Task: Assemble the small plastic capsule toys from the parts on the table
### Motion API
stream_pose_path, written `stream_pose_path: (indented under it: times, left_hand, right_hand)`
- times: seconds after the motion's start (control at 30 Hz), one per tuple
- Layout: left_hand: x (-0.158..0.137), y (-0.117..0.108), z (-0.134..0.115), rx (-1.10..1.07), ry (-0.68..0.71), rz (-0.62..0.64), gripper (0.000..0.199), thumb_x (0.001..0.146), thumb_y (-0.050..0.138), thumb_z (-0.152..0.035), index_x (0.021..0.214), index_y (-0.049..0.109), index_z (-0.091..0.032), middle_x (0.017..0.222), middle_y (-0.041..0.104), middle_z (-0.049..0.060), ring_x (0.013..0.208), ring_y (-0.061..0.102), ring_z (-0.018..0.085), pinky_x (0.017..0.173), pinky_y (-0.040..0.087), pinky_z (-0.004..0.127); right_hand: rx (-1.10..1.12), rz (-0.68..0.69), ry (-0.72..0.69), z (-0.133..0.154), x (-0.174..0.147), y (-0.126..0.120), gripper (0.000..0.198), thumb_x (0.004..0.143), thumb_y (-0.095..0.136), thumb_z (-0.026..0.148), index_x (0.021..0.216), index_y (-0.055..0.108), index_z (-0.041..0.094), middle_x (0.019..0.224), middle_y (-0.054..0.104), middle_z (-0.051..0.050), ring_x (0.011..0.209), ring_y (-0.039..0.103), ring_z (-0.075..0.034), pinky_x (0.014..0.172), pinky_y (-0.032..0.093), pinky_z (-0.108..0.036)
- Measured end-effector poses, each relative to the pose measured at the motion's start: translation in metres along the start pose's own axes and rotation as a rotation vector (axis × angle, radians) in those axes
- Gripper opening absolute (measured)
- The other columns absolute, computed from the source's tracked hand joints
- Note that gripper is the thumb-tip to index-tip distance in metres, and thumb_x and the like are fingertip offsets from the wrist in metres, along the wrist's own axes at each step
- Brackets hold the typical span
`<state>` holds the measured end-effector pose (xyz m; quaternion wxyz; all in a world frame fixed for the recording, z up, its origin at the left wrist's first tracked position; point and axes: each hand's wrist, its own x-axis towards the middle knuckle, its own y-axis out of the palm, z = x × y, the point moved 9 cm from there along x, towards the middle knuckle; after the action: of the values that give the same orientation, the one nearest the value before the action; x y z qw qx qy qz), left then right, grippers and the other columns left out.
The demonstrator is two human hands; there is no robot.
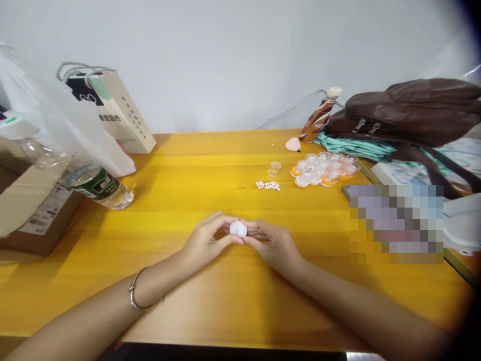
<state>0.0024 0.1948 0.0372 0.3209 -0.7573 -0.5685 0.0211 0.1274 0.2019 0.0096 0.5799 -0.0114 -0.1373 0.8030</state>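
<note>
A small round white cap-like piece [238,229] is pinched between my two hands above the middle of the table. My left hand [210,233] grips its left side with thumb and fingers. On the other side, my right hand [272,244] presses thumb and fingertips against it. Beyond the hands lie small white lattice-shaped pieces [268,186] and a pair of clear round caps [274,169]. To their right sits a cluster of small clear-topped round containers [323,169], some with orange bases.
On the left stand a large water bottle [101,185], a cardboard box [41,215], a white plastic bag [67,110] and a paper bag [120,113]. At right are a brown leather bag [409,110], a drink bottle [319,118] and a pink cone [293,144] on the wooden table [195,170].
</note>
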Motion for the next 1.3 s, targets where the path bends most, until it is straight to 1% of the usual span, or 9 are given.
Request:
stream_pose_path:
  times: [0.1,0.27,0.5,0.7,0.8,0.9,1.03,1.17,1.3]
  left_hand:
    - [-0.001,-0.001,-0.006,0.040,0.071,-0.013,0.029,0.077,0.066,-0.028,0.104,0.061,-0.020,0.090,0.064,0.005,0.082,0.060,0.014,0.075,0.049,0.028]
    - [0.000,-0.002,-0.012,0.053,0.163,-0.001,0.029,0.078,0.065,-0.025,0.106,0.061,-0.020,0.091,0.066,0.006,0.083,0.060,0.015,0.075,0.049,0.029]
    - [0.001,-0.001,-0.009,0.018,0.182,0.026,0.030,0.074,0.069,-0.025,0.103,0.064,-0.021,0.091,0.066,0.007,0.081,0.061,0.016,0.075,0.049,0.030]
    - [0.005,-0.003,-0.010,-0.044,0.186,0.035,0.036,0.073,0.069,-0.027,0.108,0.061,-0.019,0.091,0.063,0.006,0.081,0.059,0.015,0.077,0.049,0.031]
    - [0.005,-0.002,-0.009,-0.013,0.168,0.060,0.038,0.076,0.067,-0.028,0.112,0.059,-0.019,0.091,0.060,0.006,0.083,0.057,0.015,0.077,0.049,0.031]
    - [0.003,0.000,-0.009,0.051,0.172,0.076,0.040,0.079,0.062,-0.027,0.118,0.055,-0.021,0.095,0.059,0.008,0.087,0.056,0.016,0.078,0.049,0.033]
    - [0.001,0.003,-0.011,0.079,0.215,0.071,0.041,0.082,0.059,-0.023,0.122,0.052,-0.022,0.102,0.058,0.009,0.093,0.055,0.017,0.080,0.049,0.034]
    - [0.002,0.005,-0.009,0.055,0.182,0.057,0.040,0.082,0.057,-0.020,0.122,0.052,-0.023,0.107,0.056,0.009,0.097,0.055,0.017,0.084,0.049,0.034]
    - [0.003,0.005,-0.006,0.089,0.132,0.060,0.038,0.083,0.054,-0.018,0.120,0.053,-0.022,0.102,0.057,0.007,0.092,0.056,0.016,0.081,0.049,0.032]
  right_hand:
    - [-0.013,-0.014,0.001,-0.001,-0.001,-0.001,0.019,0.074,0.061,0.022,0.093,0.063,0.024,0.094,0.072,-0.002,0.086,0.069,-0.019,0.081,0.056,-0.035]
    - [0.140,0.003,0.053,-0.006,0.000,0.002,0.018,0.072,0.062,0.019,0.090,0.063,0.022,0.093,0.072,-0.002,0.085,0.069,-0.018,0.083,0.055,-0.034]
    - [0.273,0.035,0.150,-0.010,0.001,0.006,0.016,0.066,0.067,0.017,0.081,0.065,0.022,0.081,0.073,0.000,0.079,0.069,-0.017,0.081,0.054,-0.032]
    - [0.386,0.051,0.223,-0.015,0.007,0.007,0.020,0.060,0.074,0.022,0.077,0.063,0.021,0.076,0.071,0.001,0.073,0.067,-0.014,0.077,0.053,-0.029]
    - [0.417,0.130,0.232,-0.014,0.010,0.011,0.028,0.061,0.075,0.024,0.085,0.062,0.020,0.077,0.070,0.001,0.072,0.066,-0.012,0.076,0.052,-0.027]
    - [0.431,0.219,0.226,-0.012,0.012,0.016,0.031,0.065,0.073,0.028,0.093,0.060,0.020,0.086,0.069,-0.001,0.077,0.065,-0.011,0.079,0.051,-0.027]
    - [0.464,0.213,0.246,-0.016,0.013,0.016,0.028,0.070,0.068,0.036,0.091,0.059,0.020,0.092,0.069,-0.003,0.083,0.065,-0.013,0.082,0.052,-0.030]
    - [0.418,0.169,0.231,-0.019,0.013,0.016,0.028,0.071,0.067,0.038,0.090,0.060,0.020,0.091,0.069,-0.003,0.084,0.065,-0.014,0.082,0.053,-0.031]
    - [0.187,0.097,0.107,-0.010,0.017,0.006,0.023,0.074,0.063,0.033,0.092,0.059,0.019,0.087,0.068,-0.003,0.081,0.065,-0.015,0.081,0.052,-0.031]
